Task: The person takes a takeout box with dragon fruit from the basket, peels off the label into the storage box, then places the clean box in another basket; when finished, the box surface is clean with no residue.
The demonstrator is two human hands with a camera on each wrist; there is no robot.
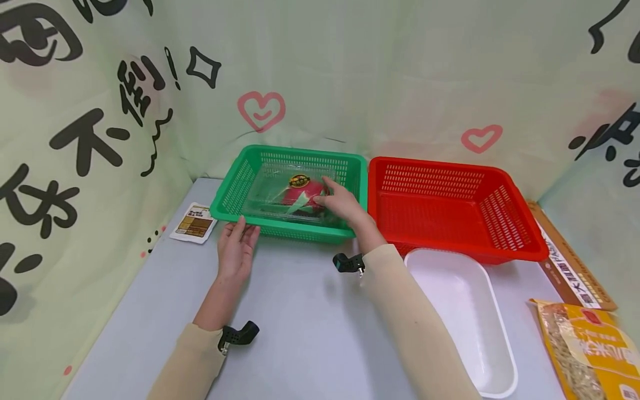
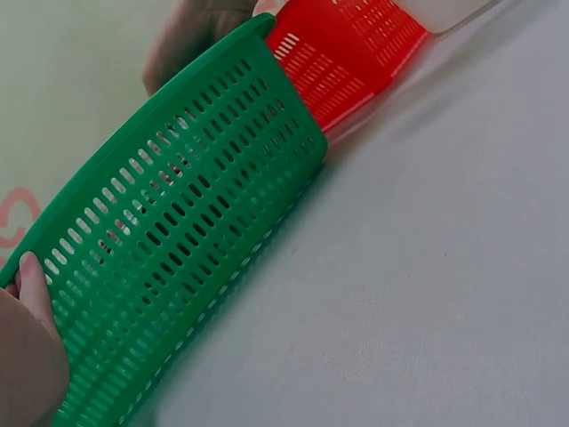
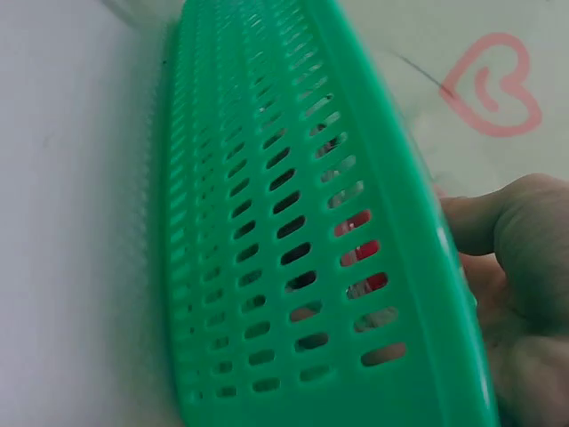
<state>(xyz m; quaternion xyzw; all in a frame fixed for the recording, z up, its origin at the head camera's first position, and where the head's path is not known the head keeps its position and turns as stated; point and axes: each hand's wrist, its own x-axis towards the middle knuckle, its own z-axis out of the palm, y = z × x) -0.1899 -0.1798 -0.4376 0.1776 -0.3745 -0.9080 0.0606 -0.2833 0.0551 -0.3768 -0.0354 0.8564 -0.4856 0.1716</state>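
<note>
Head view, right fingers (image 1: pixel 334 188) partly hiding package (image 1: pixel 272 190), bag (image 1: pixel 590 347) cropped

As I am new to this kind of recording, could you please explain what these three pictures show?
There is no robot here, only a person's bare hands. The wide view comes from a camera on the head; the other two from cameras on the left and right wrists. The left hand holds the front rim of a green basket; the right hand reaches in at a clear plastic box, though whether it grips is unclear. Also on the table are a red basket, white tray, white packet, yellow bag and brown package.
</note>
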